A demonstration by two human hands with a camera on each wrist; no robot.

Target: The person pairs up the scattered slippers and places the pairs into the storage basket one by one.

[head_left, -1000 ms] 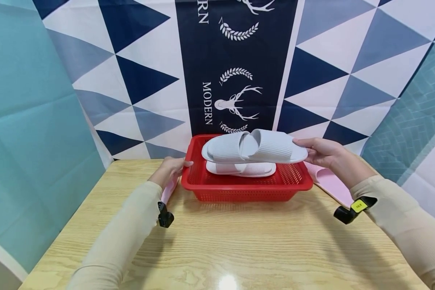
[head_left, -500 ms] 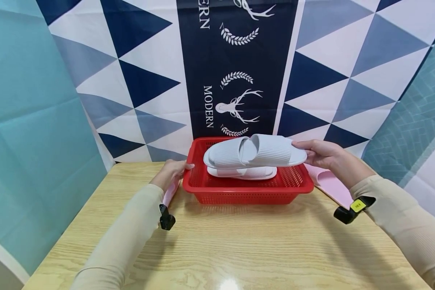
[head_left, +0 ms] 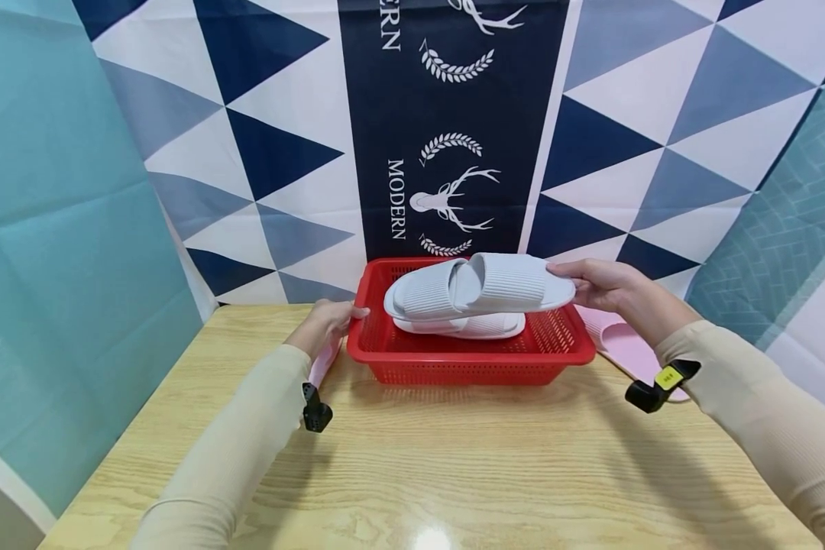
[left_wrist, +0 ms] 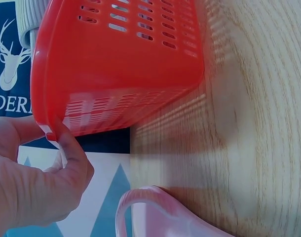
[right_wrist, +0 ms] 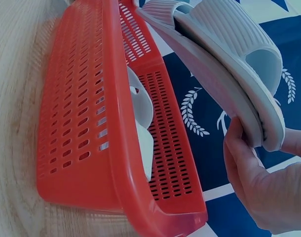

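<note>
My left hand (head_left: pixel 326 325) grips the left rim of a red plastic basket (head_left: pixel 464 357), thumb over the edge; the left wrist view shows its fingers curled under the rim. With thumb and fingers, my right hand (head_left: pixel 608 286) pinches one end of a pair of white slippers (head_left: pixel 516 279) with ribbed straps. They are fitted together sole to sole, as the right wrist view shows, and are held over the basket. Below them, partly covered, more white slippers (head_left: pixel 484 328) lie inside the basket.
A pink slipper (head_left: pixel 635 351) lies on the wooden table (head_left: pixel 419 458) right of the basket, partly behind my right forearm. Another pink slipper (left_wrist: pixel 165 215) is at the left, mostly hidden by my left hand in the head view. A patterned cloth (head_left: pixel 289 153) hangs directly behind the basket.
My right hand has shifted slightly left with the white slippers, relative to the basket. My left hand keeps its hold on the rim.
</note>
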